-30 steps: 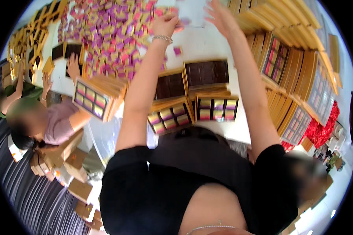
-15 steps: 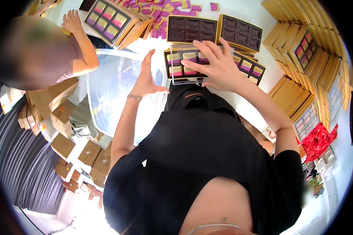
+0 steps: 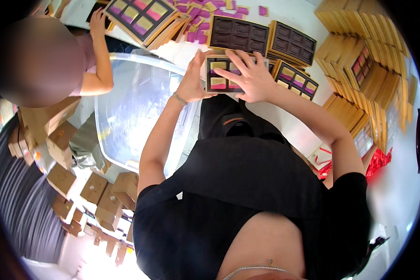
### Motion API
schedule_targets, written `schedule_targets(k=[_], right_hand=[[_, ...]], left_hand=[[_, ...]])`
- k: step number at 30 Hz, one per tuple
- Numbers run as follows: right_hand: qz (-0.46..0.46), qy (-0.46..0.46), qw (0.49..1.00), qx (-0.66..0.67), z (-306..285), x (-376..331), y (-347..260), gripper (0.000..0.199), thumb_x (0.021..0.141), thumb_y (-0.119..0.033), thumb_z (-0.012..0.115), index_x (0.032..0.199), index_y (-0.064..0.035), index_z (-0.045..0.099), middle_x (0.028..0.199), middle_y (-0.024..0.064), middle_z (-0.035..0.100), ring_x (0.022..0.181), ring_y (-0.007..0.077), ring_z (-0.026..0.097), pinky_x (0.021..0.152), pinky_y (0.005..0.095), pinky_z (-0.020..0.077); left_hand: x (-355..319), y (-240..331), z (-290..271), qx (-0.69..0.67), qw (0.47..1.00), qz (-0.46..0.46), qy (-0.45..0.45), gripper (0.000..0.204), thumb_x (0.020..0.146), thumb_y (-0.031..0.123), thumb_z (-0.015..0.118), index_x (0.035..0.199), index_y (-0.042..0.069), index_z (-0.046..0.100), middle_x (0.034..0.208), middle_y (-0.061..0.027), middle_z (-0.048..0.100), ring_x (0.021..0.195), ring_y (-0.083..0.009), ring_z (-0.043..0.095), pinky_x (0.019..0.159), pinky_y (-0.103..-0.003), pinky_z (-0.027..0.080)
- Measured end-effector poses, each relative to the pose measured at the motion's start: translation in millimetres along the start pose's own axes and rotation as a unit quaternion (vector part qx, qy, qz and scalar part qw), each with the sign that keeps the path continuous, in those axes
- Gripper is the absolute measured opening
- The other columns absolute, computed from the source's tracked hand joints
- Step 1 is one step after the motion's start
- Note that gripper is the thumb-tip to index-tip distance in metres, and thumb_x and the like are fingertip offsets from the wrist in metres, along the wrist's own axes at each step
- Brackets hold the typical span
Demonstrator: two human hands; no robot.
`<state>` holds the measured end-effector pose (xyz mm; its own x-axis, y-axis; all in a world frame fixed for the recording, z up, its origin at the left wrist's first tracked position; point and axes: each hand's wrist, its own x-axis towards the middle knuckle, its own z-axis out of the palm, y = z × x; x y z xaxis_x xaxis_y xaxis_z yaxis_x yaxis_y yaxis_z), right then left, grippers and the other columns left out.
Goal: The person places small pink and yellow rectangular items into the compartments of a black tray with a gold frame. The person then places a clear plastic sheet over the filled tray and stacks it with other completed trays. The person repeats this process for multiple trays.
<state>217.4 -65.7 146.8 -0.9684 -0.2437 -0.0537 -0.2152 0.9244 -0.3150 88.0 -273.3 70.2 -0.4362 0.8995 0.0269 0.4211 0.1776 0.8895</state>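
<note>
While my left hand (image 3: pixel 191 84) cups the left edge of the partly filled box tray (image 3: pixel 220 75), my right hand (image 3: pixel 251 77) lies on top with fingers spread. It sits at the near edge of the white counter (image 3: pixel 284 16), just before two empty dark trays (image 3: pixel 238 35), beside a clear plastic tub (image 3: pixel 135 107).
</note>
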Motion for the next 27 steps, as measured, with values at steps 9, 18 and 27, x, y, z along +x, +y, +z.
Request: schedule_targets(k=[9,18,27], right_hand=[[-0.033,0.058,0.996,0.063,3.7,-6.6,6.1,0.089,0.057,-0.042,0.083,0.138,-0.0314,0.049,0.15,0.0169,0.031,0.125,0.0349,0.039,0.09,0.0533,0.0348],[-0.015,0.003,0.999,0.038,0.0,-2.1,-3.7,0.093,0.058,-0.039,0.086,0.141,-0.0323,0.046,0.154,0.0133,0.026,0.131,0.0331,0.035,0.093,0.0516,0.0318],[0.019,0.028,0.999,0.023,8.2,-6.0,-1.1,0.091,0.06,-0.043,0.083,0.142,-0.0348,0.045,0.153,0.0159,0.027,0.129,0.0332,0.037,0.094,0.0521,0.032]], left_hand=[[10.9,35.2,0.1,-0.209,0.973,-0.095,-0.027,0.125,0.056,0.016,0.093,0.147,0.005,0.008,0.138,-0.0157,0.046,0.119,-0.0272,0.056,0.1,-0.038,0.049],[7.3,4.9,-11.8,0.064,0.993,-0.086,-0.054,0.139,0.046,0.031,0.096,0.15,0.0,0.009,0.145,-0.0155,0.042,0.132,-0.0293,0.046,0.108,-0.035,0.039],[9.0,4.6,-5.0,0.013,0.998,-0.05,-0.04,0.141,0.045,0.025,0.096,0.151,0.0,0.007,0.147,-0.0146,0.039,0.131,-0.0316,0.045,0.108,-0.036,0.039]])
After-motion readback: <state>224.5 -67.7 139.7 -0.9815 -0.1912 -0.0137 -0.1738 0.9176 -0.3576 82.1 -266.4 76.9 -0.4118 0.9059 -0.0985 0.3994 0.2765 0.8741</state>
